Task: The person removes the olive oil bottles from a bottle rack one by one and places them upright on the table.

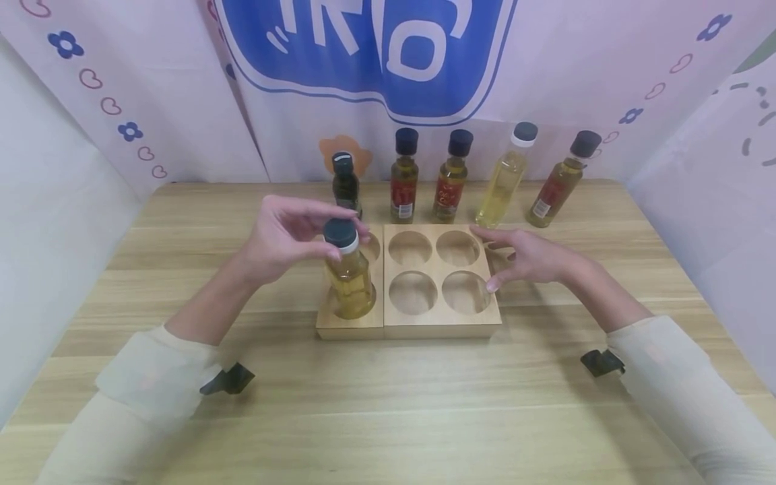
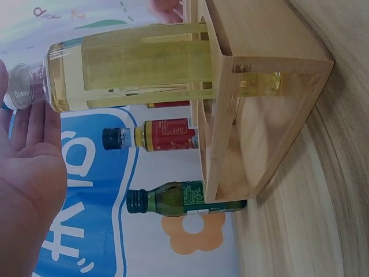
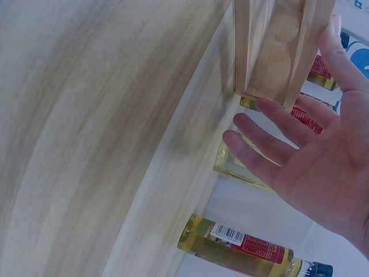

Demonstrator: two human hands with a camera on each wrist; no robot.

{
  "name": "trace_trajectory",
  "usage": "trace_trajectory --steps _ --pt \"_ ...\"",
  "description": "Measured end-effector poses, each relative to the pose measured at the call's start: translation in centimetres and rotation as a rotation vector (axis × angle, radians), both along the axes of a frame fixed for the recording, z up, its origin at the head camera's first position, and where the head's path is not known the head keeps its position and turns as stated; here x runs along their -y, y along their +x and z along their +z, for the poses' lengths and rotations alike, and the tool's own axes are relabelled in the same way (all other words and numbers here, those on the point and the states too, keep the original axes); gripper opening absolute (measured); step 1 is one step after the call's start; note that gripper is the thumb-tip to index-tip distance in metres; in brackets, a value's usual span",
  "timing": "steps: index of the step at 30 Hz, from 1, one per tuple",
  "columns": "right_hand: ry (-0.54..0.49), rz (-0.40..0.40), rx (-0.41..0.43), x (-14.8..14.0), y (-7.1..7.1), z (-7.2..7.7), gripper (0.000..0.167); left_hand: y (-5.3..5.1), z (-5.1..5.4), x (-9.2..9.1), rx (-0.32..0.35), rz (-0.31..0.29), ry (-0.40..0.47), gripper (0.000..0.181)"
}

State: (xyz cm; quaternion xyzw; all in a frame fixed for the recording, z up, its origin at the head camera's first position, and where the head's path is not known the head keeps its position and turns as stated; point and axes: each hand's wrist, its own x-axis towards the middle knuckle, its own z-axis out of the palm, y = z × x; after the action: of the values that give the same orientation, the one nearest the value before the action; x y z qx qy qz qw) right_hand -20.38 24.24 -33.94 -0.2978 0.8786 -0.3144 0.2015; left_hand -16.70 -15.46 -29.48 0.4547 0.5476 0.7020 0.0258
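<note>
My left hand [image 1: 287,239] holds a clear bottle of pale yellow oil [image 1: 351,286] by its neck and dark cap, thumb in front and fingers behind. Upright, the bottle stands in the front left hole of a wooden bottle rack [image 1: 441,330]; the left wrist view shows its base [image 2: 268,83] down inside the rack. At the rack's right side, my right hand [image 1: 533,256] has its fingers spread. Its thumb touches the right top edge and the index finger reaches the back right corner. In the right wrist view, the palm [image 3: 328,167] faces the rack's end.
Behind the rack stand a dark green bottle [image 1: 347,185], two red-labelled oil bottles [image 1: 403,185] [image 1: 451,185], a clear oil bottle [image 1: 503,185] and another red-labelled bottle [image 1: 558,188]. A printed cloth [image 1: 182,121] hangs at the table's [image 1: 388,417] back edge.
</note>
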Motion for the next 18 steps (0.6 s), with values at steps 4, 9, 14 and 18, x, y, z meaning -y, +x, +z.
trace_trajectory --steps 4,9,14,18 --pt "-0.003 0.001 0.003 -0.02 0.02 0.00 0.107 -0.04 -0.04 -0.08 -0.010 0.007 0.011 0.039" --pt "-0.010 0.002 0.000 -0.03 -0.06 -0.08 0.106 -0.09 0.02 -0.23 -0.021 0.035 0.017 0.037" --pt "-0.009 -0.003 -0.003 -0.13 -0.12 -0.23 0.107 -0.08 0.02 -0.40 -0.005 0.050 0.022 0.035" --pt "-0.008 0.001 -0.008 -0.22 -0.19 -0.40 0.107 0.02 -0.01 -0.51 0.007 0.055 0.023 0.034"
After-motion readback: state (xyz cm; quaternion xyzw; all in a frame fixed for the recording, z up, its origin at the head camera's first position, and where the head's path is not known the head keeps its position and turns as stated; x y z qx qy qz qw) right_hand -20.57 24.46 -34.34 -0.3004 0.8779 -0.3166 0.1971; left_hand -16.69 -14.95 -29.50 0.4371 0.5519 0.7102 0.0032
